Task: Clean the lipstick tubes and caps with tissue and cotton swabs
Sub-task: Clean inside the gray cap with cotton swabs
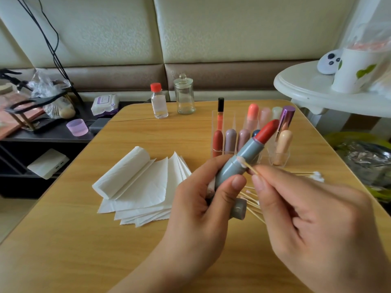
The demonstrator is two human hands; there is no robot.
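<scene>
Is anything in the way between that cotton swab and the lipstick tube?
Nothing visible. The right hand pinches the cotton swab, whose tip already touches the grey lipstick tube that the left hand holds.

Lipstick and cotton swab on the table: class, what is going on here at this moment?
A person is cleaning an open lipstick. The left hand grips its grey tube, red stick pointing up and away. The right hand pinches a cotton swab, its tip touching the tube's side. The grey cap sits just below the left hand, more swabs lie beside it, and folded tissue rests on the table.
</scene>
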